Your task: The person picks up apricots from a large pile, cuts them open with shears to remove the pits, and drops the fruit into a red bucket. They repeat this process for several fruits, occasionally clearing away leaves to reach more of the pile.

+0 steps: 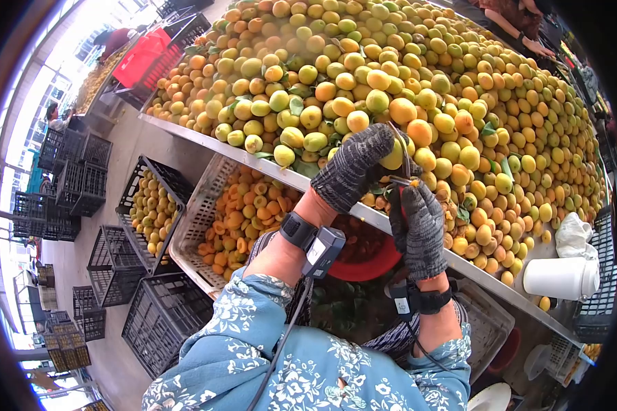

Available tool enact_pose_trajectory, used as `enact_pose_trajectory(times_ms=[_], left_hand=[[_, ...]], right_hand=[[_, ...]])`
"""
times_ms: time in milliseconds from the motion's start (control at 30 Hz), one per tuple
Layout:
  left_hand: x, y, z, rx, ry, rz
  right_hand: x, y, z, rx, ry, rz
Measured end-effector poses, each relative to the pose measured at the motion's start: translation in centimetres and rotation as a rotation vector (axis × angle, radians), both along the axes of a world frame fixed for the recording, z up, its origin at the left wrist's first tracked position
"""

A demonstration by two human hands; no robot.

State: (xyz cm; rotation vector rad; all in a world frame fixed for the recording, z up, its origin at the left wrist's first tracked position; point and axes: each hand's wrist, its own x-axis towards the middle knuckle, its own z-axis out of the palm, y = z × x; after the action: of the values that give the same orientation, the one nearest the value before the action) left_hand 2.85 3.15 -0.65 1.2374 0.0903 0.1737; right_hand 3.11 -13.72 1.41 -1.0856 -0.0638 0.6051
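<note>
My left hand [356,164], in a dark grey knit glove, is closed around a yellow apricot [392,159] at the near edge of the heap. My right hand [419,229], gloved the same way, grips a metal tool [407,154] with thin curved prongs; a bit of red shows at its handle. The prongs reach up against the apricot's right side. Heaped apricots [363,82], green to orange, cover the metal-edged table [219,146] beyond both hands. Orange apricot halves [243,219] lie in a white crate [190,205] below my left forearm.
A red basin [373,268] sits under the table edge between my arms. Black crates [164,318] stand at left, one holding whole apricots [154,205]. A white container [559,278] rests on the table's right end. Another person's hand [538,46] is at the far right.
</note>
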Motion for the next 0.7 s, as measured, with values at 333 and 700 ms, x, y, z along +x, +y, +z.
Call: enact_pose_trajectory(times_ms=[333, 700], left_hand=[[0.2, -2.8, -0.2, -0.257, 0.005, -0.018], [-0.4, -3.6, 3.5, 0.079, -0.14, 0.127]], right_hand=[[0.5, -0.2, -1.1, -0.21, -0.401, -0.082], [0.6, -0.3, -2.6, -0.649, -1.015, -0.059]])
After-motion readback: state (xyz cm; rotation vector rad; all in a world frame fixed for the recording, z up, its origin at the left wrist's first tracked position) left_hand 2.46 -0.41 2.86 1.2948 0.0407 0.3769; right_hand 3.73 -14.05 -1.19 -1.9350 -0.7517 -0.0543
